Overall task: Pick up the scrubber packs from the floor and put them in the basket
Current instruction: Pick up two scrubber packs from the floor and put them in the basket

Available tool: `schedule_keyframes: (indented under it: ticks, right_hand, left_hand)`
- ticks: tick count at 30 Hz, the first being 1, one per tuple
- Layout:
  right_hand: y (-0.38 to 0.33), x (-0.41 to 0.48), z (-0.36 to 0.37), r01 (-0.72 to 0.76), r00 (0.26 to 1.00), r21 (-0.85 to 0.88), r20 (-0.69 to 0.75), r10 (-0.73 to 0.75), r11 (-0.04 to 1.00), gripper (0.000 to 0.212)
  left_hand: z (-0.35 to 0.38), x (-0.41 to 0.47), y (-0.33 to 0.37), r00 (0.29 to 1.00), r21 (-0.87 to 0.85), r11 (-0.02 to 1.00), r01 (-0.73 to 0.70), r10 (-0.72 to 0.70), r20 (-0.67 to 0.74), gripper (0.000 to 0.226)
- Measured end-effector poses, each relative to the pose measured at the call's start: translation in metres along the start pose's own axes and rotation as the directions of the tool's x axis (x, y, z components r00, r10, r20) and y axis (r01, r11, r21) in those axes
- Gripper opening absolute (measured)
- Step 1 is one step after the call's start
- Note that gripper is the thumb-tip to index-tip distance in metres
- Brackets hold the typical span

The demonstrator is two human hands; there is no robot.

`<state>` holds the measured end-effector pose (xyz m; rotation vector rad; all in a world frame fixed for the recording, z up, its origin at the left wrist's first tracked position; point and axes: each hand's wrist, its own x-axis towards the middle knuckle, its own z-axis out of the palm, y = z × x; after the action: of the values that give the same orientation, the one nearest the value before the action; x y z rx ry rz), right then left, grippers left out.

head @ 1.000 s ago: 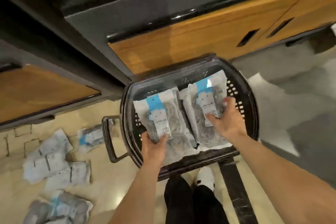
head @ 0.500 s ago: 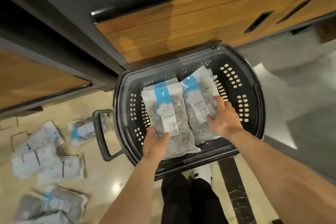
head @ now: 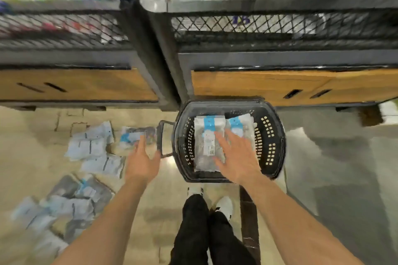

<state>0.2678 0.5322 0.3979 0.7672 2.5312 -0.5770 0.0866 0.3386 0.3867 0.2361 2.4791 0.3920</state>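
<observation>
On the right hand the fingers are straight and spread, holding nothing, over two clear blue-banded scrubber packs lying side by side in the black perforated plastic basket; I cannot tell whether they touch. The left hand is flat and empty, fingers straight and close together, above a blurred pack on the beige floor, just beside the basket's loop handle. Further packs lie scattered on the floor to the left.

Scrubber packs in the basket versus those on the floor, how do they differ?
The basket packs lie side by side in the basket; the floor packs are scattered. The basket packs show blue bands; several floor packs show pale backs. Both look like one product.
</observation>
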Motion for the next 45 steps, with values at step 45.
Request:
schedule_keyframes:
  ticks: [45]
  right_hand:
    - [-0.442,0.251,0.244,0.325,0.941,-0.344,0.210,-0.266,0.881,0.063]
  left_hand:
    - [-0.054,0.155,-0.479,0.872,-0.357,0.810,0.466,-0.489,0.028,0.076]
